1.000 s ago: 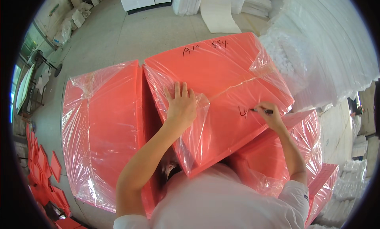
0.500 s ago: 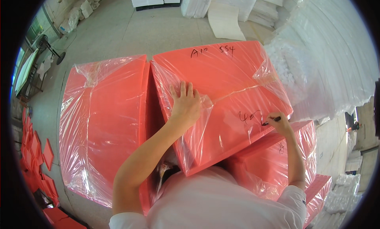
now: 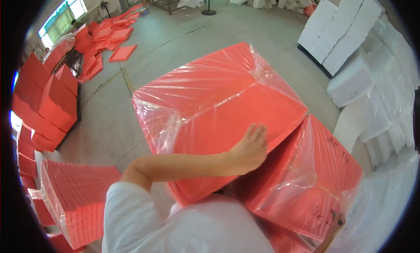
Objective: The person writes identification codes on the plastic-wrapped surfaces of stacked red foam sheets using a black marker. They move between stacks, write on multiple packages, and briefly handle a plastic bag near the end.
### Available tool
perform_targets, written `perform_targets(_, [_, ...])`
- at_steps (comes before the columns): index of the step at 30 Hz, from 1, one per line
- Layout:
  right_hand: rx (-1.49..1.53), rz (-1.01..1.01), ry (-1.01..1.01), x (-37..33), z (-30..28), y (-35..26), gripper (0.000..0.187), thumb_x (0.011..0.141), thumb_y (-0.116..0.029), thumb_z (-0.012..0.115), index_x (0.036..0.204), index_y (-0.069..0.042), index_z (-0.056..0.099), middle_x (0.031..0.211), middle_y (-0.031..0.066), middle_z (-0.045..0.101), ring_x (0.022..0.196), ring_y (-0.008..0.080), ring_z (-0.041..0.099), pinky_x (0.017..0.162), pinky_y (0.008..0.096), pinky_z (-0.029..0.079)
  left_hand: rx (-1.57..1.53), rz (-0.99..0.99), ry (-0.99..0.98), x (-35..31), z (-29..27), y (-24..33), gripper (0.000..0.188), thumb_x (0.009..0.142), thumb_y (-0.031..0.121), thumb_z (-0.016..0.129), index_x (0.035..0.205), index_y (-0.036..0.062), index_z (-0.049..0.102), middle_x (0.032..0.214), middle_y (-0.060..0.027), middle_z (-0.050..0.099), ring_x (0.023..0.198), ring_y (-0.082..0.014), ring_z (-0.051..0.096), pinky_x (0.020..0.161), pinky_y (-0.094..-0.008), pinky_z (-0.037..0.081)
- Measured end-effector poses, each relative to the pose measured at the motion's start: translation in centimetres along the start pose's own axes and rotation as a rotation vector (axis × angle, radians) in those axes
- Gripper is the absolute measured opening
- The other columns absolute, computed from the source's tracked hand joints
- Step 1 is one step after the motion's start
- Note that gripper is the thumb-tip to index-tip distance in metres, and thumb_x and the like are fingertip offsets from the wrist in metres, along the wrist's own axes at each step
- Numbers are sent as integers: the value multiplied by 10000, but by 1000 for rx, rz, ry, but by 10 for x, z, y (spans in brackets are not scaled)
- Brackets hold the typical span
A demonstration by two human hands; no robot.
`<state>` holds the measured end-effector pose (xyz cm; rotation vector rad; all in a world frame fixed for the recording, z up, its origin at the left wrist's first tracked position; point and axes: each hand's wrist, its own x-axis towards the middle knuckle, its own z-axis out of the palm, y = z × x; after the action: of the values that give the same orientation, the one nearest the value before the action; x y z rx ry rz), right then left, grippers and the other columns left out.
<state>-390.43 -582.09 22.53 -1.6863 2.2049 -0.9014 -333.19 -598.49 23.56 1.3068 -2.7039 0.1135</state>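
Observation:
My left hand lies with its fingers stretched out on top of a red foam-sheet bundle wrapped in clear plastic film. It is close to that bundle's right edge. A second wrapped red bundle stands beside it on the right, with a dark wedge-shaped gap between the two. Black handwriting runs across the second bundle's film. At this bundle's lower right corner is my right hand, small and partly blurred. It is closed around a black marker, beside the written strokes.
A tall stack of red sheets stands at the lower left, more red blocks behind it. Loose red panels lie on the grey floor farther back. White foam blocks and film-wrapped white stacks line the right.
The view has swung to the left. My left hand has gone from the written-on bundle to the bundle left of it. My right hand still holds the marker at the written-on bundle.

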Motion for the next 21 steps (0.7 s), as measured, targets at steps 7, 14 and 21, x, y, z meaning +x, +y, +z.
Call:
perform_targets(7, [644,-537,-342,113,200,-329,141,975,-82,595,1014,21,683,881,20,639,799,101,572,698,262,460,-53,-538,190,-99,11,-125,593,942,286,556,1447,-12,469,1569,-312,327,1477,-509,264,1169,-704,177])
perform_targets(14, [886,-770,-859,145,422,-554,188,994,-177,615,980,-15,709,815,-13,623,744,63,538,652,249,420,-49,-835,-110,-132,36,-145,618,926,288,589,1506,130,445,1608,-228,326,1492,-504,243,1104,-803,150])
perform_targets(21, [716,-943,-726,129,557,-604,211,981,-204,638,968,-5,709,809,2,665,762,79,583,696,263,463,-43,-849,-36,-126,39,-142,564,929,285,582,1458,104,507,1594,-234,347,1480,-490,286,1101,-794,175])
